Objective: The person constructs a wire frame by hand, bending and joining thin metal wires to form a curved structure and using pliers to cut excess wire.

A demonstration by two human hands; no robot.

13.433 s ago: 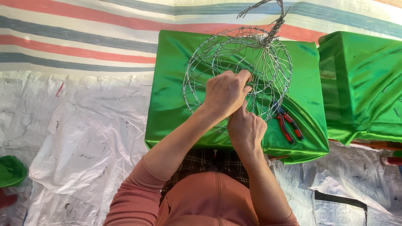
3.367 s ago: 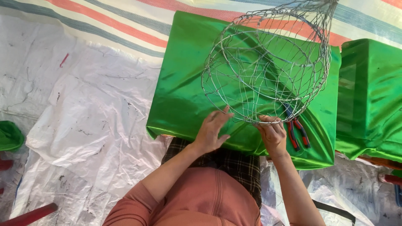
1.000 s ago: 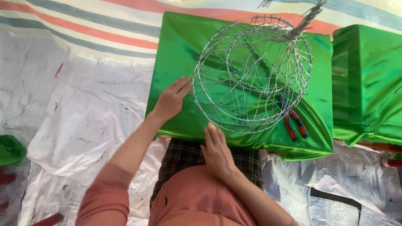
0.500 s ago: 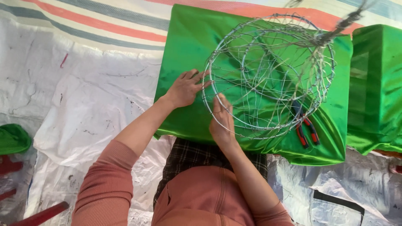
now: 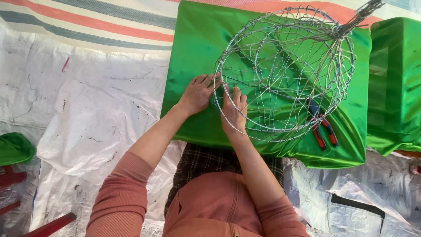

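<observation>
Left hand (image 5: 198, 93), frame centre: fingers curled onto the left rim of the wire basket (image 5: 285, 74). Right hand (image 5: 233, 114), just beside it: fingers pinching the same rim wire. Basket lies on the green-covered table (image 5: 193, 52), upper right. Red-handled pliers (image 5: 322, 129) lie beneath its lower right edge.

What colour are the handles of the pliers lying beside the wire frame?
Red, seen in the head view: the pliers lie on the green cloth, partly under the wire frame.
</observation>
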